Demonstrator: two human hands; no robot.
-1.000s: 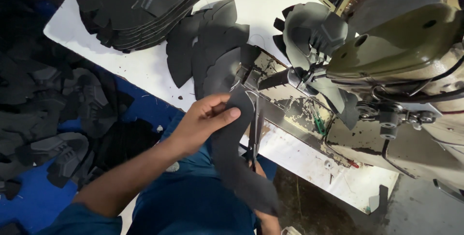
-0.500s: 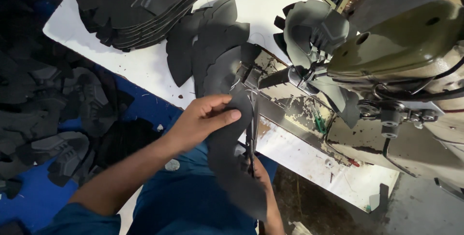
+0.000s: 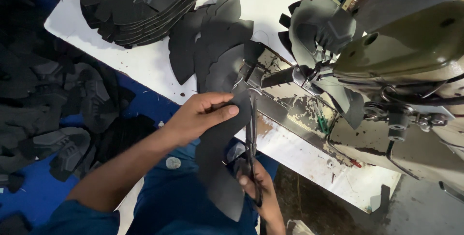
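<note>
- The left hand [image 3: 200, 116] pinches the upper part of a long black cut piece [image 3: 217, 153], thumb on top and fingers curled under it.
- This piece hangs from the edge of the white table [image 3: 154, 66] down over the person's lap; its long axis runs from the table toward the body.
- The right hand [image 3: 258, 194] is closed around the handles of the scissors [image 3: 251, 133], low, just beside the right edge of the piece.
- The blades point up and away from the body, nearly parallel to the piece, and their tips reach close to the left hand's thumb.
- The green sewing machine [image 3: 411, 46] stands to the right, apart from both hands.
- A stack of black pieces [image 3: 145, 3] lies on the far side of the table.
</note>
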